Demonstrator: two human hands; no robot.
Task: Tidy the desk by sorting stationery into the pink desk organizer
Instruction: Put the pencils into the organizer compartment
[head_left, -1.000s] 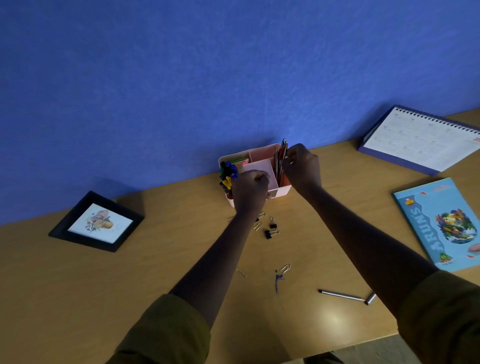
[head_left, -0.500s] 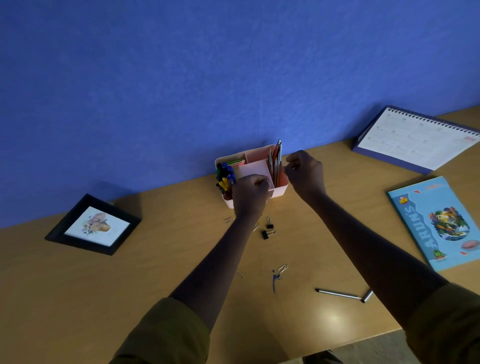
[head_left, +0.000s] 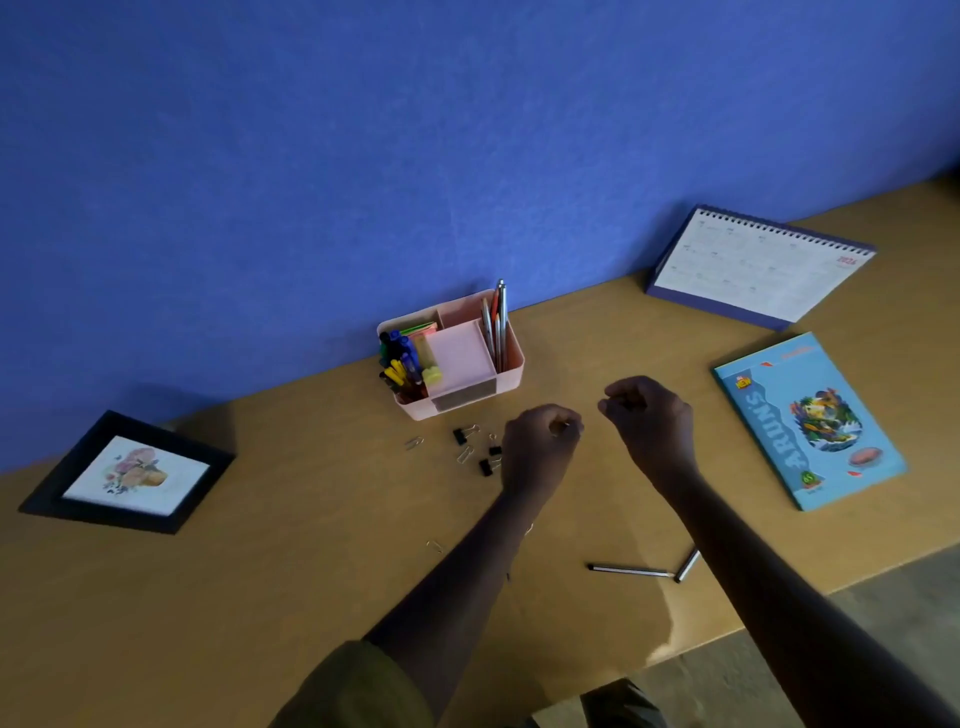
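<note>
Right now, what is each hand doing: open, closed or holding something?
Left hand: fingers curled; whether it holds anything cannot be told.
Right hand: closed, holding nothing visible.

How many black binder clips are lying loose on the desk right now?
3 binder clips before the pink organizer: one nearest it, one by the left hand, one just below. The hand may hide more.
</note>
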